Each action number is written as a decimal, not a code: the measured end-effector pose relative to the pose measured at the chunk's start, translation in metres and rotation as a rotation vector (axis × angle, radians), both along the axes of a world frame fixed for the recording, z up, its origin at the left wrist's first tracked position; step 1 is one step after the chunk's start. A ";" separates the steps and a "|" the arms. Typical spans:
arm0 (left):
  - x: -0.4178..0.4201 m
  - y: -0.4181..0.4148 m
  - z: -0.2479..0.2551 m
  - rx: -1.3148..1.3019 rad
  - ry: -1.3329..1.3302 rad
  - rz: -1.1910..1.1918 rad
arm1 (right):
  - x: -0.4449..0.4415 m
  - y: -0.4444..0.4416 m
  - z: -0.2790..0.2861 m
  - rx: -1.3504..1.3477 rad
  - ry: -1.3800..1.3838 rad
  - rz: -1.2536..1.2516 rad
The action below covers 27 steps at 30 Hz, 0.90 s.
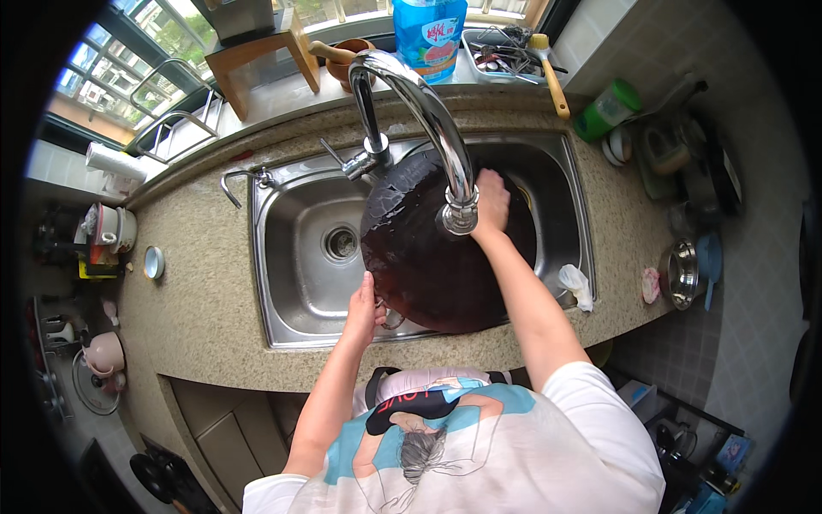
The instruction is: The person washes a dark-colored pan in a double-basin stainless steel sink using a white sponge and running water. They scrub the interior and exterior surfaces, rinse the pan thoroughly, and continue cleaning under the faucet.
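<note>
A large, round, dark brown board (430, 270), apparently a wooden cutting board, lies wet across the double-basin steel sink (302, 286). It overlaps the divider and much of the right basin. My left hand (368, 310) grips its lower left rim, thumb on top, beside a metal handle loop (393, 321). Flat on the board's upper right area is my right hand (493, 199), slightly blurred; whether anything is under the palm is hidden. The chrome faucet (443, 122) arches over the board, its spout beside my right wrist. No water stream is visible.
A small spout (237, 186) stands at the sink's left corner. Along the sill are a blue detergent pouch (429, 42), a wooden mortar (340, 64) and a utensil tray (507, 61) with a brush (549, 74). A white cloth (575, 287) hangs on the right rim.
</note>
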<state>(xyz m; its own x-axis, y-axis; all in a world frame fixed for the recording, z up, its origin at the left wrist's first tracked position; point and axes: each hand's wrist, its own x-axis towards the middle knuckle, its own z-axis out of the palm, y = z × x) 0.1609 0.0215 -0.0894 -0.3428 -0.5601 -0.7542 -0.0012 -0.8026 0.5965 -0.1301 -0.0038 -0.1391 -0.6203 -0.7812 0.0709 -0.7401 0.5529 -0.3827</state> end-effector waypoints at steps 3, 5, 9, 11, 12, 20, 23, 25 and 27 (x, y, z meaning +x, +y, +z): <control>0.001 -0.001 0.004 0.006 -0.009 0.006 | 0.060 -0.046 0.060 -0.086 -0.160 0.457; -0.004 -0.003 -0.002 0.012 -0.023 0.001 | 0.121 -0.046 0.043 -0.152 -0.023 0.548; 0.006 0.002 -0.008 -0.002 -0.010 0.020 | 0.165 0.055 0.046 -0.149 -0.073 0.795; 0.005 0.004 -0.005 0.022 -0.030 0.056 | 0.135 0.101 0.051 0.048 -0.076 0.765; 0.004 0.004 -0.002 0.037 -0.027 0.059 | 0.108 0.107 0.049 0.080 -0.011 0.644; -0.004 0.000 0.005 0.037 0.000 0.046 | 0.013 -0.007 0.005 -0.008 0.169 0.079; 0.001 0.000 -0.003 0.014 0.009 0.028 | 0.102 -0.043 0.046 0.012 -0.116 0.400; 0.004 -0.001 -0.010 0.026 0.034 -0.004 | 0.156 -0.024 0.035 -0.136 0.102 0.557; 0.006 0.004 -0.009 0.026 -0.008 0.087 | 0.178 0.027 0.052 -0.250 -0.052 0.728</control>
